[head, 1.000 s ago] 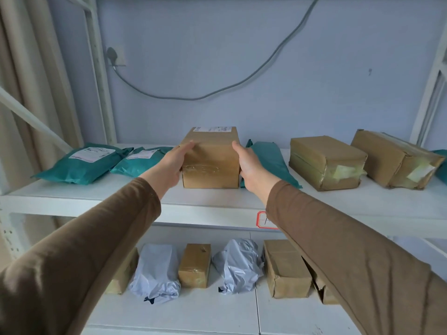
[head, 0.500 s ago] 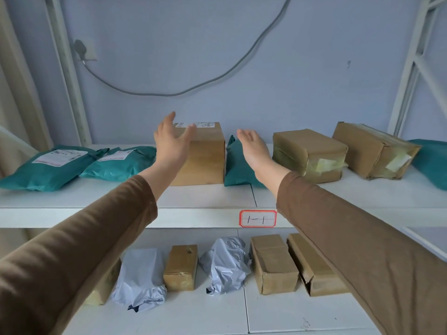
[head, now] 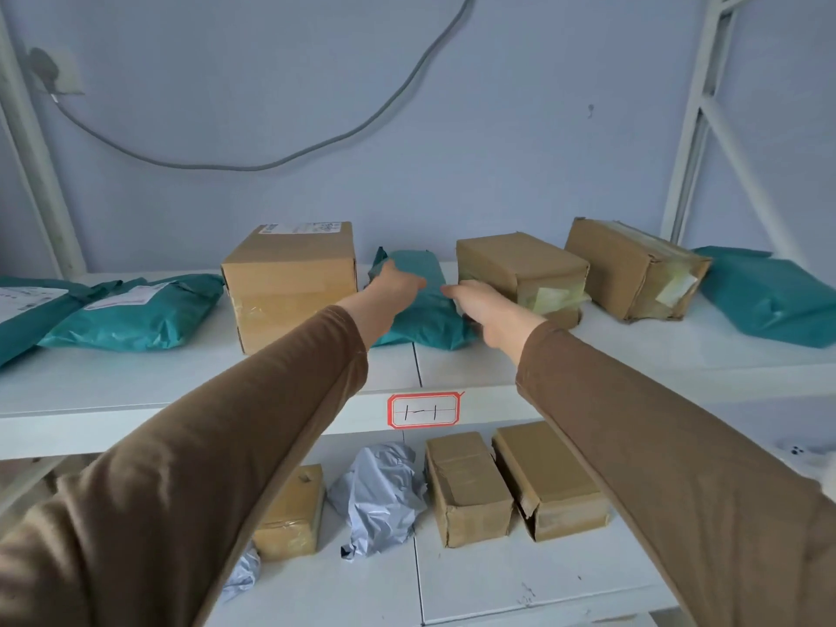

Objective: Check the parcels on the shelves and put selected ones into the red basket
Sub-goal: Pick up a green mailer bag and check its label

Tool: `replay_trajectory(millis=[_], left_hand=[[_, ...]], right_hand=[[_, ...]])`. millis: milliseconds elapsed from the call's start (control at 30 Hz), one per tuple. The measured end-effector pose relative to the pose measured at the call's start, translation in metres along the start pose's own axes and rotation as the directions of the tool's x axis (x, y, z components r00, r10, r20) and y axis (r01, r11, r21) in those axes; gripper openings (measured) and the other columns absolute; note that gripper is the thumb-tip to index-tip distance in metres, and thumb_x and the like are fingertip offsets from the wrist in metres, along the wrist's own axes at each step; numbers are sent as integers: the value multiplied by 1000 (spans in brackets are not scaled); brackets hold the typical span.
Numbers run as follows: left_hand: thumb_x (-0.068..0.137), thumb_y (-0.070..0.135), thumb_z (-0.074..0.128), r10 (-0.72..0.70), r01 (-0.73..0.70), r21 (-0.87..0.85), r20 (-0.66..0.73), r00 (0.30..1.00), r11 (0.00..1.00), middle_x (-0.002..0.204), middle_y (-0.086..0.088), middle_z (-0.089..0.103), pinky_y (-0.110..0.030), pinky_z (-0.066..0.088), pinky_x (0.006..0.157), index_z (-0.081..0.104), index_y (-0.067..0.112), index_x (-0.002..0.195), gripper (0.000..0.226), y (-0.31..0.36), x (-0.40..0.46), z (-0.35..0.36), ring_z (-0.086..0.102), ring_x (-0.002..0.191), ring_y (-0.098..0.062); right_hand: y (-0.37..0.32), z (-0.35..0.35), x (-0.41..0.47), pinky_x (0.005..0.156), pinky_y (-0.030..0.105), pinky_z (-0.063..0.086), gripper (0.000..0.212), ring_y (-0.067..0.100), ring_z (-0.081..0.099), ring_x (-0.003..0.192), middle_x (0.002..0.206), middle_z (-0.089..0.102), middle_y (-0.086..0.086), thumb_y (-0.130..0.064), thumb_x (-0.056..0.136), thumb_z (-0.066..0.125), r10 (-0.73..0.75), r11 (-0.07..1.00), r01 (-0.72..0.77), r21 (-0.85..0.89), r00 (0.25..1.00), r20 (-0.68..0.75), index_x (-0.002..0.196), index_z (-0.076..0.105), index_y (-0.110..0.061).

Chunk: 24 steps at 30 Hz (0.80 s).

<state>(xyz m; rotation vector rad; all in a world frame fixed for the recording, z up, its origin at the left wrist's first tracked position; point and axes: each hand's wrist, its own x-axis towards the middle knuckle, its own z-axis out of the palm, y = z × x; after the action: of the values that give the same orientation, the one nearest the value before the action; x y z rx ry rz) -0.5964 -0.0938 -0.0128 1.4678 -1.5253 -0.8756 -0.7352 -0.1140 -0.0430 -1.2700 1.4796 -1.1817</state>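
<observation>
A teal mailer bag [head: 423, 310] lies on the upper shelf [head: 135, 391], between a labelled cardboard box [head: 289, 282] and a taped box [head: 520, 269]. My left hand [head: 391, 287] rests on the bag's left part with fingers stretched over it. Reaching in from the right, my right hand [head: 486, 307] touches the bag's right edge. Neither hand plainly grips it. The red basket is out of view.
More teal mailers [head: 135, 310] lie at the left and one [head: 769, 300] at far right, beside another taped box [head: 633, 269]. The lower shelf [head: 497, 581] carries several brown boxes and crumpled grey bags [head: 375, 495]. A red-bordered tag [head: 424, 410] marks the shelf edge.
Both hands let go of the labelled box, which stayed on the shelf, and moved right and down onto the teal mailer. The view shifted to the right.
</observation>
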Motion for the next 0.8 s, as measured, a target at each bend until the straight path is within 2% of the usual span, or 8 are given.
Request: replay_trajectory(millis=[100,200,333,400,500,567,700,800], left_hand=[[108,27,55,-130,127,-147,-11,991,981,152,-14,48,-37,43,112,36,5,155,55,-7,-6,1,50,137,-31],[106,27,58,-216,218,-269,36,976,938,129,-12,54,-33,46,92,42,7,150,51,-3,-18,2,57,113,-27],[106,19,58,-180,177,-436,34,983,883,123,-9,59,-35,47,85,46,13,149,45,-7,-43,2,55,81,-17],[108,14,53,-129,122,-521,23,991,845,141,-6,55,-38,51,94,38,18,157,51,-9,-56,1,61,102,-19],[107,12,56,-64,68,-637,30,998,768,162,-4,42,-48,44,114,25,27,164,67,-15,-80,-6,47,144,-29],[103,11,63,-3,46,-701,62,998,712,158,-7,48,-49,49,111,27,26,163,72,-23,-99,-11,52,140,-29],[98,10,70,87,79,-814,157,984,575,148,-13,55,-36,60,84,21,20,165,83,-39,-157,-11,64,115,-25],[93,23,75,151,136,-779,284,947,612,128,-8,66,-28,60,68,28,14,163,85,-53,-210,-10,68,93,-19]], right_hand=[[6,-1,3,78,34,57,33,21,68,87,104,70,7,-27,101,65,54,990,-61,128,997,52,128,61,-8],[11,-4,1,88,41,61,43,31,72,109,119,74,13,-23,95,72,57,977,-76,202,994,98,134,61,-10],[7,-13,-23,80,36,61,67,29,72,104,137,64,8,-6,92,69,-91,973,72,222,993,81,152,44,-19],[4,-21,-45,79,36,61,75,25,71,99,137,61,3,0,90,66,-177,959,163,232,983,44,156,39,-25],[6,-39,-82,96,46,59,79,25,69,116,143,61,2,5,89,62,-300,930,284,233,953,34,157,40,-28],[9,-55,-116,99,46,58,78,22,68,120,142,63,0,9,90,57,-348,905,328,271,937,28,157,40,-27],[30,-86,-192,101,43,56,69,24,68,122,139,66,3,14,94,50,-395,865,358,352,918,36,152,49,-22],[57,-109,-243,101,42,55,69,26,65,127,143,64,4,15,95,46,-390,861,315,400,913,121,151,50,-24]])
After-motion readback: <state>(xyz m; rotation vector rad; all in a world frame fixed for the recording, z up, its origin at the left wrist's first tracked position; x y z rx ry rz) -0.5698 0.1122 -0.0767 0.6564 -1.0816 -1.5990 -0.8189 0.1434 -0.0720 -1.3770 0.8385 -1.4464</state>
